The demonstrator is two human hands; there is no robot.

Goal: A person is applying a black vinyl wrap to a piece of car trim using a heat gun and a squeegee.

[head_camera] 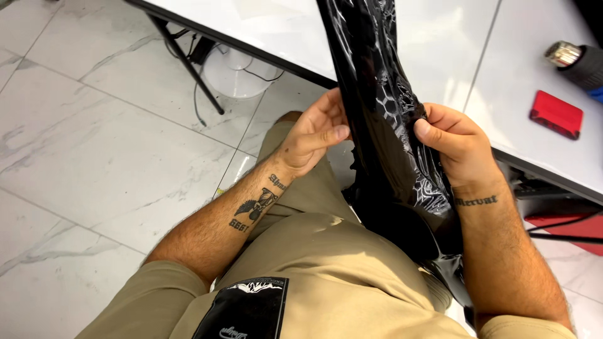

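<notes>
Two bare hands pinching one sheet of glossy black patterned film (392,119), seen from above. Nearest to camera: khaki shirt (326,276) with black printed patch (245,311) at lower centre, khaki trousers beneath. Both forearms tattooed, rising from lower frame toward centre.

Left hand (314,132): closed on left edge of film, thumb on near face, fingers curled behind. Right hand (455,141): closed on right edge, thumb pressed on front face, remaining fingers hidden behind sheet. Hands level with each other, film stretched between them.

Film: hanging off near edge of white table (452,44), running down between hands and on to lap level by right forearm. Lower part crumpled and bunched; upper part flatter, lying on table top. Pale hexagonal line pattern visible on surface, strong glare.

Further out, on table at right: red flat squeegee-like card (556,114), apart from film. Beyond it, at far right edge, dark heat-gun-like tool with metal nozzle (575,61), partly cut off by frame. Small blue item beside it, too cropped to identify.

Under table: black leg (185,63), cables, pale round base (235,75) on white marble-look floor tiles (81,144). Red object (578,226) below table edge at right, kind unclear.
</notes>
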